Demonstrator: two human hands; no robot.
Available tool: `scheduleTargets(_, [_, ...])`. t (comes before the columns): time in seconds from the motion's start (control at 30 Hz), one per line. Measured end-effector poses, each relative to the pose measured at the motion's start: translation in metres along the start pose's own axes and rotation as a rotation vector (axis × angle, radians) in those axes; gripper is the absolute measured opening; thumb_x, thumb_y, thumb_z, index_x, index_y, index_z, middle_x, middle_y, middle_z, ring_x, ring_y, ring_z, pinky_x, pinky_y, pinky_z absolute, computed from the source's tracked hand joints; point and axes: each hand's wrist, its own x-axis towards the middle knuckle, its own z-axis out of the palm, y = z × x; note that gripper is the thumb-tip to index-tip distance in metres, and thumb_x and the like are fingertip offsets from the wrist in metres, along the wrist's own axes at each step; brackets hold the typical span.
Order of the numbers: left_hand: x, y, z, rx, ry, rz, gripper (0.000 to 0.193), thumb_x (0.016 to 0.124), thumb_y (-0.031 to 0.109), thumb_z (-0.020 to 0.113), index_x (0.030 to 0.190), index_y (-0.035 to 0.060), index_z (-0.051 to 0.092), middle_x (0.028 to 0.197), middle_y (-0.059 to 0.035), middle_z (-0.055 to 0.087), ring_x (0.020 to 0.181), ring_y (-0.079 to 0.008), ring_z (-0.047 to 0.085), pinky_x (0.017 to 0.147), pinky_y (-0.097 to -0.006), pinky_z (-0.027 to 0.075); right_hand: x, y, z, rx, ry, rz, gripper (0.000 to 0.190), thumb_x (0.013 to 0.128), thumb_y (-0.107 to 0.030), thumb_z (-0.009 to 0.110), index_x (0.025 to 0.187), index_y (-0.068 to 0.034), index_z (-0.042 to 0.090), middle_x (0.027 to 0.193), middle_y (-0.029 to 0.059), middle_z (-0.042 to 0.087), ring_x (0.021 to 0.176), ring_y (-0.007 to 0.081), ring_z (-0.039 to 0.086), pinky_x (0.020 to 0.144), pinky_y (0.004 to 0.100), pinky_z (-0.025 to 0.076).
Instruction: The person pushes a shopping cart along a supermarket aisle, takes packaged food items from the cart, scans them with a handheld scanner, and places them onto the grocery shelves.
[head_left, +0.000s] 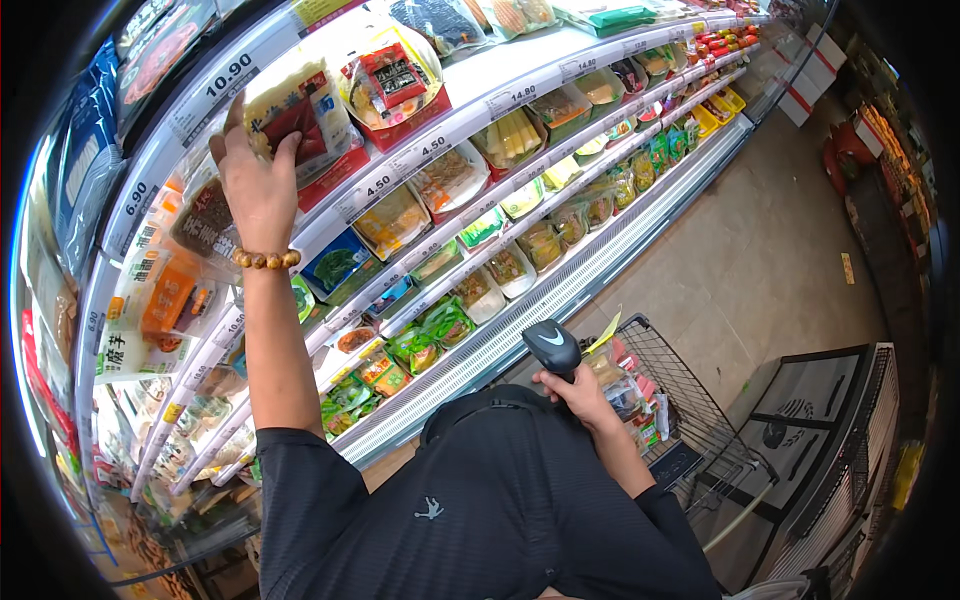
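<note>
My left hand (259, 180), with a beaded bracelet (266, 259) at the wrist, reaches up to a refrigerated display shelf (517, 96). Its thumb lies over the front of a clear noodle packet (328, 97) with a dark red sachet, and the fingers are at the packet's left side. Below and left of that hand is a packet of dark noodles (206, 217), partly covered by it. Low in front of my body, my right hand (581, 394) grips the handle of a black handheld barcode scanner (553, 345), its head turned towards the shelves.
Beside my right arm stands a wire shopping cart (679, 375) holding several packaged goods (626, 397). Trays and bags of vegetables (442, 326) fill the lower shelves. A dark slatted stand (810, 435) is at the right, on the tiled floor (720, 277).
</note>
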Motion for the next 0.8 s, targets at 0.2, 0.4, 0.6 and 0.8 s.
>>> scheduleTargets(0.2, [-0.02,-0.012,-0.007,0.144,-0.009,-0.134,0.063,0.08,0.015,0.084,0.136,0.0015,0.056,0.134,-0.0225,0.052,0.123,-0.0436,0.055,0.102,-0.0497,0.048,0.001,0.002,-0.001,-0.045,0.003,0.031,0.02,0.095,-0.019,0.074,0.101,0.0,0.074,0.081,0.0009,0.069,0.067,0.0067,0.06,0.062,0.024,0.049])
scheduleTargets(0.4, [-0.026,0.006,-0.011,0.13,0.0,-0.079,0.068,0.08,0.019,0.084,0.142,0.0157,0.057,0.139,-0.0212,0.05,0.128,-0.042,0.054,0.101,-0.0482,0.051,0.005,0.007,0.002,-0.101,-0.033,0.037,0.024,0.094,-0.023,0.076,0.101,0.0,0.072,0.08,0.0005,0.068,0.068,0.0072,0.06,0.062,0.0243,0.049])
scheduleTargets(0.6, [-0.032,-0.006,-0.015,0.298,-0.116,0.018,0.072,0.082,0.026,0.082,0.149,0.0225,0.055,0.148,-0.0191,0.047,0.131,-0.0404,0.054,0.104,-0.0459,0.05,0.005,0.013,0.0,-0.09,-0.045,0.047,0.027,0.092,-0.025,0.079,0.102,-0.001,0.069,0.081,0.0003,0.066,0.07,0.0075,0.061,0.063,0.0248,0.05])
scheduleTargets(0.8, [-0.04,-0.009,-0.013,0.369,-0.066,0.147,0.079,0.079,0.024,0.085,0.151,0.0196,0.052,0.152,-0.0195,0.044,0.134,-0.0422,0.047,0.11,-0.0514,0.043,0.01,0.018,-0.001,-0.12,-0.052,0.043,0.029,0.093,-0.025,0.078,0.105,-0.001,0.068,0.082,0.0006,0.066,0.07,0.0078,0.061,0.064,0.0252,0.051])
